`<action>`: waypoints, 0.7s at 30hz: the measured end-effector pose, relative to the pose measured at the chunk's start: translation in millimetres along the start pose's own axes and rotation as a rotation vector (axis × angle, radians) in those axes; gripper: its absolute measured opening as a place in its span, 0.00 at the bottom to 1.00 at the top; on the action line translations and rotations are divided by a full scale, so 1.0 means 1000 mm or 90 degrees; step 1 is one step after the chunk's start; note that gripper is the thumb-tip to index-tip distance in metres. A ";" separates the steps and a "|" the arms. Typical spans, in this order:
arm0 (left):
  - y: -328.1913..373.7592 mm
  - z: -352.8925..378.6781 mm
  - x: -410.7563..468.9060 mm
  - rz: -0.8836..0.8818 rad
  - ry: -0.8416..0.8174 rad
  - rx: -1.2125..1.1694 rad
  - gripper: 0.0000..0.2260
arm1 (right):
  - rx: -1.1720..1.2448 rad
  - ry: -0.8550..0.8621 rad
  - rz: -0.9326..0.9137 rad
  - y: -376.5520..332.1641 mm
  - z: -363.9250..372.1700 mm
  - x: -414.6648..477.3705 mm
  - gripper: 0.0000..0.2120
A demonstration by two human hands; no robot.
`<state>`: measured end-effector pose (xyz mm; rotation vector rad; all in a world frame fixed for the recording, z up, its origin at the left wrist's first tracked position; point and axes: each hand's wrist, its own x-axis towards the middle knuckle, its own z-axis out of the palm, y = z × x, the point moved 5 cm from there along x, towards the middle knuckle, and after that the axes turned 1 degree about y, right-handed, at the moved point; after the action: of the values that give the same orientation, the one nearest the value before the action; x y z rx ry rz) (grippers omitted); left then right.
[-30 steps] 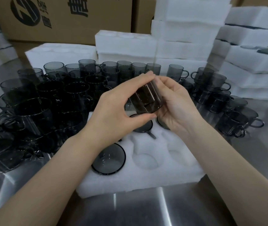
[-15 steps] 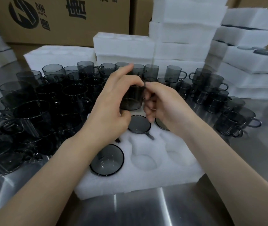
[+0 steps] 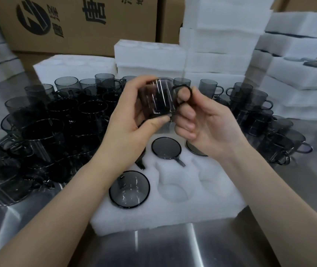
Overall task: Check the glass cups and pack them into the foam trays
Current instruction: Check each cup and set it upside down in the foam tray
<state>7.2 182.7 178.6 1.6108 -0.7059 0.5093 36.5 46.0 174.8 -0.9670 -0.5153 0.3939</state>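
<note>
I hold a smoky grey glass cup upright in front of me, above the white foam tray. My left hand grips its body, thumb under the base and fingers over the rim. My right hand has a finger hooked through the cup's handle. Three cups sit in the tray's pockets: one at the near left, one in the middle, one partly hidden under my right hand. Two near pockets on the right hold nothing.
Many loose grey cups crowd the steel table on the left and right. Stacks of white foam trays rise behind and to the right. Cardboard boxes stand at the back.
The cup has been turned in my hands: its handle now points right and my right finger has hooked through it. Both hands stay above the tray.
</note>
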 end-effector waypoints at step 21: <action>-0.009 -0.003 0.000 -0.088 0.060 0.018 0.28 | -0.094 0.240 -0.071 0.000 -0.003 0.000 0.16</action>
<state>13.6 186.4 172.6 1.6380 -0.5154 0.4926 38.3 43.4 173.4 -1.1189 -0.2546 0.0686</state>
